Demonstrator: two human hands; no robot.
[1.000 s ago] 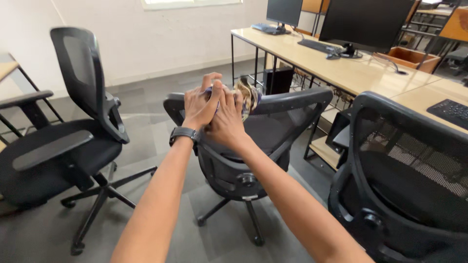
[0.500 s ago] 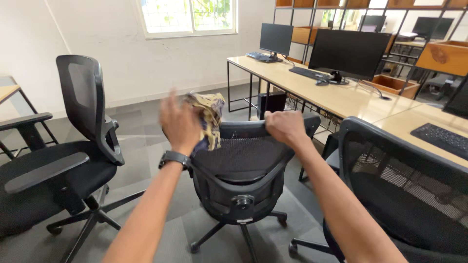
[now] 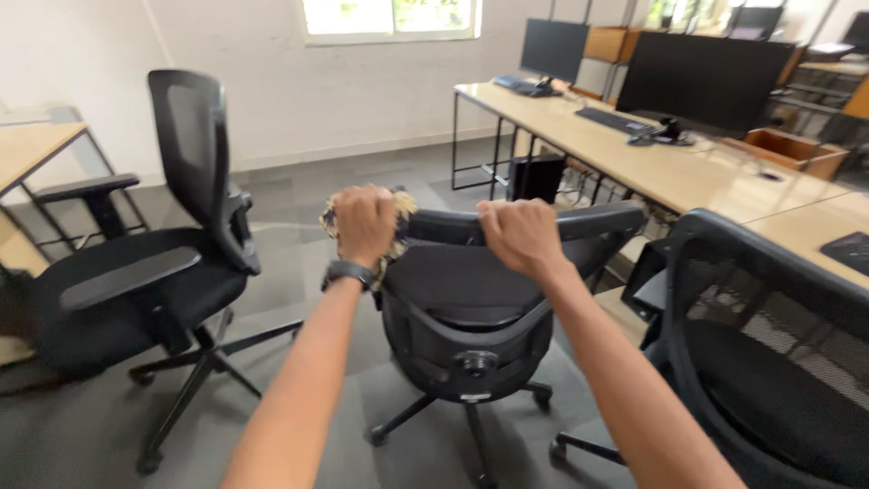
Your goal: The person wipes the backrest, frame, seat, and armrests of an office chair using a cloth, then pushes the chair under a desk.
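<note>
1. The long wooden worktop runs from 12 toward 3 o'clock on your far right and carries two dark monitors with keyboards in front of them
2. A black office chair with a tall mesh back stands at 9 o'clock, turned side-on, well apart from your hands
3. Another black mesh chair fills the 4 o'clock corner, its curved back rim close beside your right forearm
4. The black swivel chair you are handling sits at centre with its back toward you; both your hands rest on its top rail, and its star base stands on the grey floor at 6 o'clock
5. Your right hand is at about 1 o'clock from frame centre, fingers curled together and clamped over the top rail of the chair back
6. Your left hand is at about 11 o'clock, at the left end of the same rail, fingers closed into a fist on a patterned cloth
7. That cloth, crumpled, yellowish and dark blue, is bunched inside your left fist against the rail's left corner, with bits showing on both sides of the knuckles
8. A black wristwatch sits on your left wrist, just below the fist
</note>
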